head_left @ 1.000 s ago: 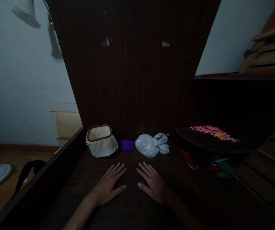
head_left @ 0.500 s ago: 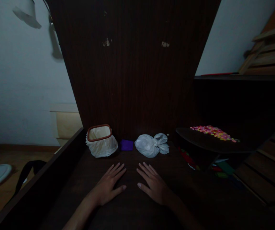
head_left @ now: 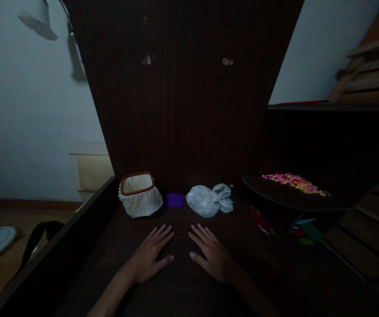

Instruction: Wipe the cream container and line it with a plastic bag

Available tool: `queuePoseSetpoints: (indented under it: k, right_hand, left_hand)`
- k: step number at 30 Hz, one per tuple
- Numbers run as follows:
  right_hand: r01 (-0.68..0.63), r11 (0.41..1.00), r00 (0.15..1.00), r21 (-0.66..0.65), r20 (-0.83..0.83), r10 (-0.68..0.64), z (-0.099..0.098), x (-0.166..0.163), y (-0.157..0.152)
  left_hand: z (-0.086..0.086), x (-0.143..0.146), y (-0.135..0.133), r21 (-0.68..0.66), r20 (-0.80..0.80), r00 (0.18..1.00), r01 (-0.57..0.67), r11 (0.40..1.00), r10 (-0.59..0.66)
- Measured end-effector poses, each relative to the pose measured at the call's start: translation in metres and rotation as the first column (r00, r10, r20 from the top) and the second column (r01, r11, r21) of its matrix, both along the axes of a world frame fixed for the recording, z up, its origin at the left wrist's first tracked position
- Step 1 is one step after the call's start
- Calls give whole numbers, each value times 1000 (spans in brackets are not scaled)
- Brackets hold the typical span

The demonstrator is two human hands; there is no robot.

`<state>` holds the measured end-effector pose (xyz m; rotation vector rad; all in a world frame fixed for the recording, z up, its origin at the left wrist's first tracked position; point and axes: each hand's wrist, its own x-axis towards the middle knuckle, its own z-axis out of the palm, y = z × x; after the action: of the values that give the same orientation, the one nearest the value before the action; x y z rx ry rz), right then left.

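My left hand (head_left: 150, 254) lies palm down and flat on the dark wooden surface (head_left: 179, 290), its fingers spread and holding nothing. Mirroring it, my right hand (head_left: 211, 253) rests flat with the thumb apart from the fingers. Beyond the left fingertips stands a small bin (head_left: 139, 198) with a brown rim and a white plastic liner folded over its outside. A knotted, filled white plastic bag (head_left: 203, 200) lies past the right fingertips. Between bin and bag sits a folded purple piece (head_left: 174, 200), whose kind I cannot make out. Neither hand touches any of these.
A dark upright panel (head_left: 182, 110) closes off the back, and a raised board (head_left: 60, 240) edges the left. On the right, a rounded shelf (head_left: 275, 193) juts out, bearing a colourful strand of small pieces (head_left: 295, 182). Red and green items (head_left: 308, 230) are partly hidden beneath it.
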<state>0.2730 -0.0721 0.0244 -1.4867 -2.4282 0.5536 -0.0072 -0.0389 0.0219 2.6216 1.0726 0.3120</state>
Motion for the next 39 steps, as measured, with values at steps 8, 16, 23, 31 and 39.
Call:
queuePoseSetpoints:
  k: [8,16,23,31,39]
  right_hand:
    - [1,1000,1000,17,1,-1,-3,0,0]
    - [-5,1000,1000,-2,9,5,0,0,0]
    - [2,1000,1000,-2,14,-1,0,-1,0]
    - [-6,1000,1000,5,9,6,-1,0,0]
    - [-1,999,999,-37,49,3,8,-3,-2]
  left_hand:
    - [-3,-2,2,9,17,1000,10,1000,-10]
    - [-2,-1,1,0,-7,1000,-4,1000,4]
    - [-4,-1,2,24,5,1000,10,1000,-10]
    - [-3,-1,1,19,4,1000,0,1000,0]
    - [-2,-1,1,-11,-3,1000,-7,1000,7]
